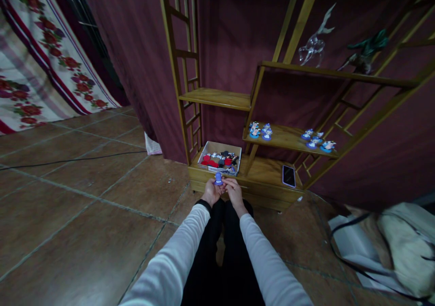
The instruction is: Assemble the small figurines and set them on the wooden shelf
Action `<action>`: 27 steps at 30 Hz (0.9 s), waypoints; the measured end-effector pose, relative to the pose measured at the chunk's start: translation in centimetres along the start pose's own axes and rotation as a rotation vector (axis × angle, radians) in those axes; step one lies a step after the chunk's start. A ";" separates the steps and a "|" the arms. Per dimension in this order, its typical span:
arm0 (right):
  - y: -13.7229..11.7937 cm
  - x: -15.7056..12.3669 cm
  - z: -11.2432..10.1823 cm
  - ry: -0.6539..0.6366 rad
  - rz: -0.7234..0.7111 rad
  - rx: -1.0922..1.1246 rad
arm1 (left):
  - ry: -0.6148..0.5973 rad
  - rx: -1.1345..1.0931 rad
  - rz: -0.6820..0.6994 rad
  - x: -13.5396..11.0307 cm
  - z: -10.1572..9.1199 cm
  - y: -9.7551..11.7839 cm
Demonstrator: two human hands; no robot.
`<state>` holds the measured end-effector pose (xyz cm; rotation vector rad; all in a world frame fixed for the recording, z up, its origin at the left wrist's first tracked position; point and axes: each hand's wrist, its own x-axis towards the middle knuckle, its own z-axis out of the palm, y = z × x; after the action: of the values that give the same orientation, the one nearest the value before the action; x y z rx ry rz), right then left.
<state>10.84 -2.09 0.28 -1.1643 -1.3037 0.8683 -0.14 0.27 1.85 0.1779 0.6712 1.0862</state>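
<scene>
A small purple figurine point(218, 177) is in front of me, just below the near edge of a box. My left hand point(212, 193) has its fingers closed around the base of it. From the other side my right hand point(234, 191) reaches in, its fingertips pinched together at the figurine's lower edge. An open cardboard box point(208, 148) with red, black, brown and white small figures inside sits on the lowest shelf, right beyond my hands. Fine details of the figurine are too small to make out.
On the middle shelf point(283, 136) several small blue-based figurines point(267, 133) stand in groups. A phone point(288, 176) lies on the lower shelf. Above are a clear glass deer point(313, 45) and a dark green statue point(367, 52). A pale bag point(404, 242) rests on the floor at right.
</scene>
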 end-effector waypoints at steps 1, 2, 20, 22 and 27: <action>-0.2 0.0 0.0 0.002 -0.003 0.000 | -0.004 -0.001 0.000 0.0 0.0 0.0; -0.5 -0.1 -0.1 0.003 -0.006 -0.002 | -0.011 0.001 0.002 0.0 0.0 0.0; 0.4 0.2 0.0 -0.050 0.058 0.088 | -0.029 -0.008 -0.013 -0.3 0.2 0.0; 0.2 0.2 0.0 -0.038 0.050 0.079 | -0.028 -0.006 -0.007 -0.3 0.1 0.0; 0.0 0.1 0.0 -0.036 0.028 0.060 | -0.001 -0.015 0.010 -0.2 0.0 0.0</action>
<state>10.90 -2.02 0.29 -1.1267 -1.2851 0.9461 -0.15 0.10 1.92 0.1698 0.6615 1.1006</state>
